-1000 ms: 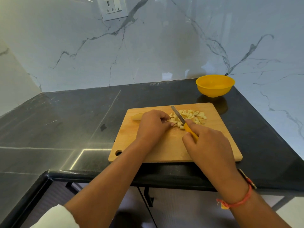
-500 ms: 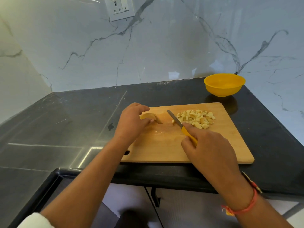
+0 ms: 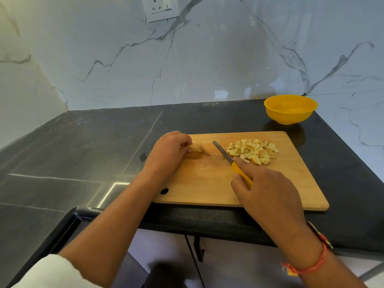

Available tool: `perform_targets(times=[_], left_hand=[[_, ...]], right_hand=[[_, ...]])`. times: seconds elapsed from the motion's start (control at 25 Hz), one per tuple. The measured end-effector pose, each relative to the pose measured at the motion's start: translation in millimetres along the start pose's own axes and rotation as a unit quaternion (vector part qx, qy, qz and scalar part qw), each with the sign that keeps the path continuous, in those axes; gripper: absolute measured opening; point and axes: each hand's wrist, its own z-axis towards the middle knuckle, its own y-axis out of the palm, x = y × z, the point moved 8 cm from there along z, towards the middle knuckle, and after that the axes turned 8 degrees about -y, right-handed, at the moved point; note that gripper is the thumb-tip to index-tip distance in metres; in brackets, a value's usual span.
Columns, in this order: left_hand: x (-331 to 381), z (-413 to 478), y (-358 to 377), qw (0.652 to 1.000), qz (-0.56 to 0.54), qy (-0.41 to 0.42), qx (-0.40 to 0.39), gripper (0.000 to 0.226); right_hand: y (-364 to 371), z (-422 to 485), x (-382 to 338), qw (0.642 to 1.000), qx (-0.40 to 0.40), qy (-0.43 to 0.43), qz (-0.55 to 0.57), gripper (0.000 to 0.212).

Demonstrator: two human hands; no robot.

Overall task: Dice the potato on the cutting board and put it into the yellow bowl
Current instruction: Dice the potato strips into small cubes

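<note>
A wooden cutting board [image 3: 291, 183] lies on the black counter. At its far left, my left hand [image 3: 166, 154] grips an uncut potato piece [image 3: 196, 147] with curled fingers. My right hand [image 3: 268, 192] holds a yellow-handled knife [image 3: 230, 161], its blade pointing away and left, between the piece and a pile of diced potato [image 3: 252, 150] at the board's far right. The yellow bowl [image 3: 291, 109] stands beyond the board at the back right and looks empty.
The black counter [image 3: 93, 152] stretches left of the board, with its front edge just under the board. A marble wall with a socket plate [image 3: 162, 7] rises behind. The counter's right edge runs close past the bowl.
My left hand left the diced pile, moved to the board's far left and took hold of the uncut potato piece. The knife stays in my right hand beside the pile.
</note>
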Motion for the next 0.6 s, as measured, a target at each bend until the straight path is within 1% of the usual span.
perform_targets(times=[0.32,0.48,0.6], left_hand=[[-1.4,6.2,0.9,0.998,0.032,0.058,-0.017,0.018],[-1.2,0.4,1.1,0.997,0.039,0.067,-0.025,0.013],[-2.9,-3.4,-0.8,0.997,0.049,0.056,-0.024,0.012]], right_hand=[[0.0,-0.4,-0.6,1.000,0.003,-0.002,0.000,0.046],[-0.8,-0.1,0.8,1.000,0.007,0.002,0.001,0.045],[-0.1,-0.2,0.1,1.000,0.004,-0.001,0.006,0.046]])
